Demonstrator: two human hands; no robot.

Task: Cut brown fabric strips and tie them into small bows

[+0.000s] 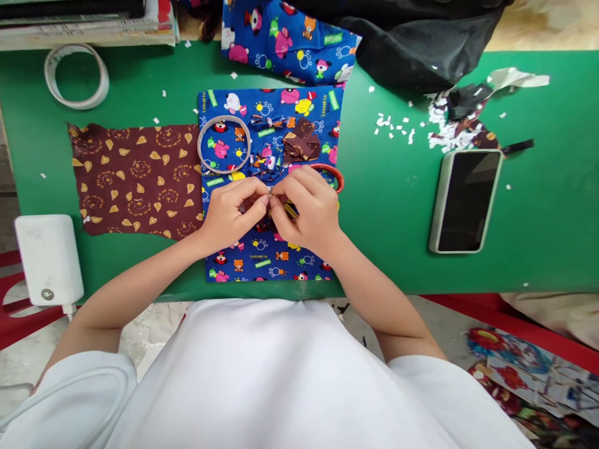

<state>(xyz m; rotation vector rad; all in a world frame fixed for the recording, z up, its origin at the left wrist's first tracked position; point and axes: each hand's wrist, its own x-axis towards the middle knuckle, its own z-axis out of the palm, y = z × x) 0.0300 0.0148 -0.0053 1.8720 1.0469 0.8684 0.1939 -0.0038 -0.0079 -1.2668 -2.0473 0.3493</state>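
My left hand [236, 211] and my right hand [306, 209] meet fingertip to fingertip over a blue cartoon-print cloth [266, 257]. Both are closed in a pinch on something tiny between them, too small and covered to name. Dark fabric shows partly beneath the fingers. From behind my right hand sticks out a red-orange handle loop [337, 179], likely of scissors. Just beyond the hands lie a bunched blue fabric strip [266, 166], another small blue bunch [269, 122] and a folded brown fabric piece [302, 142]. A thin tape ring [200, 144] rests on the cloth at left.
Brown leaf-print cloth [135, 181] lies left on the green table [384, 206]. Around it are a white power bank [49, 259] with a cable and a tape roll [49, 78]. A phone [465, 202], paper scraps [449, 128] and a black bag [421, 50] are right.
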